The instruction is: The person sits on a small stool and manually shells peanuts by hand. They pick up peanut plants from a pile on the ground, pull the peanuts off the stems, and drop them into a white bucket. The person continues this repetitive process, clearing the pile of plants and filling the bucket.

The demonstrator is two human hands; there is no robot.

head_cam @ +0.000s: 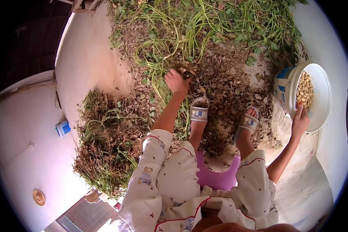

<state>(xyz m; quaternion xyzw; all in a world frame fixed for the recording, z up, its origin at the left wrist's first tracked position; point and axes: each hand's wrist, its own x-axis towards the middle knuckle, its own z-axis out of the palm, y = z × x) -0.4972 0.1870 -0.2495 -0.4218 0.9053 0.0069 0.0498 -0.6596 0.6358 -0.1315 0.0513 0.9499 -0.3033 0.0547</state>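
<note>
My left hand [178, 81] is at the root end of a bunch of green peanut plants [174, 46]; brown roots and a few pods show at its fingers, and whether it grips them I cannot tell. At the right, my right hand [301, 119] is at the near rim of a white plastic bucket [284, 84], fingers over the edge. The bucket leans with its mouth towards me and holds many peanuts in the shell [305, 90]. Dry leaves [226, 78] cover the ground between my hands.
My feet in slide sandals [199, 114] stand among the leaves, before a purple plastic stool [217, 177]. A heap of uprooted plants [107, 145] lies at the left. More green vines [235, 17] spread across the far side. Pale walls [84, 52] rise on both sides.
</note>
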